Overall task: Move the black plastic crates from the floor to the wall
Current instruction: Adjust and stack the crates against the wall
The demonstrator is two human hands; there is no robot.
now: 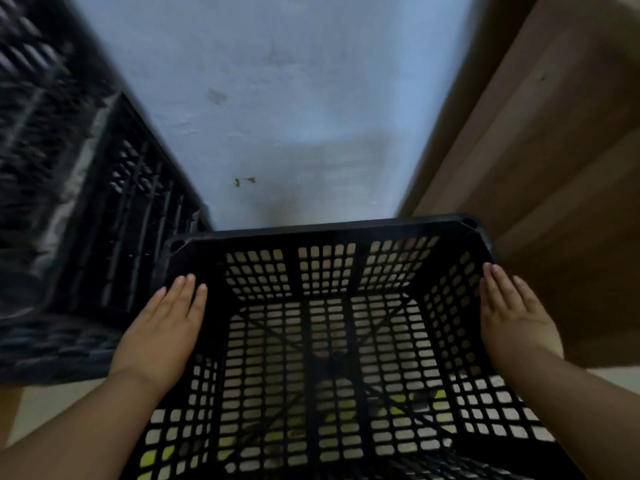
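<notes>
One black crate (332, 341) right in the middle, open side up, full of little holes. Far edge close to the pale blue wall (277, 98). Left hand (166, 327) flat on the left side of the crate, fingers straight and together. Right hand (512, 306) flat on the right side, fingers straight too. Both hands pressing in on the crate, not curled around it. More black crates (69, 202) stacked on the left, blurry, against the wall. Brown cardboard boxes (554, 168) on the right, beside the crate.
</notes>
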